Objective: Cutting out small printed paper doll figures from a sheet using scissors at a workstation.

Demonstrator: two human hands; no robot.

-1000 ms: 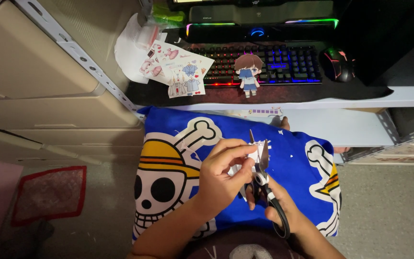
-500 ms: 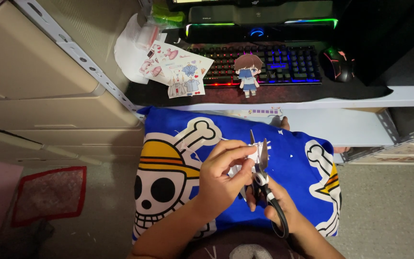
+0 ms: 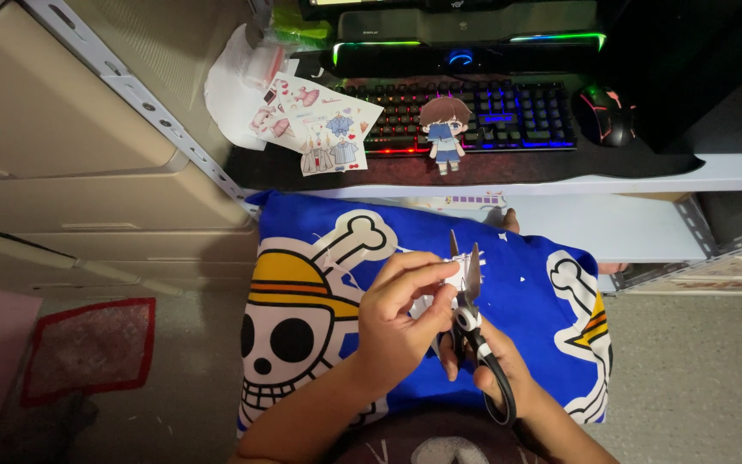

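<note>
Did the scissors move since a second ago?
No. The scissors in the right hand stay in the same spot against the bone print on the blue cushion.

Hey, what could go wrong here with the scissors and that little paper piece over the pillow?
The left hand pinches the small paper piece right beside the open blades of the scissors in the right hand, so a fingertip might get nicked. The blue skull cushion lies just under the blades and could be snipped. Tiny white scraps already dot the cushion and may scatter.
</note>
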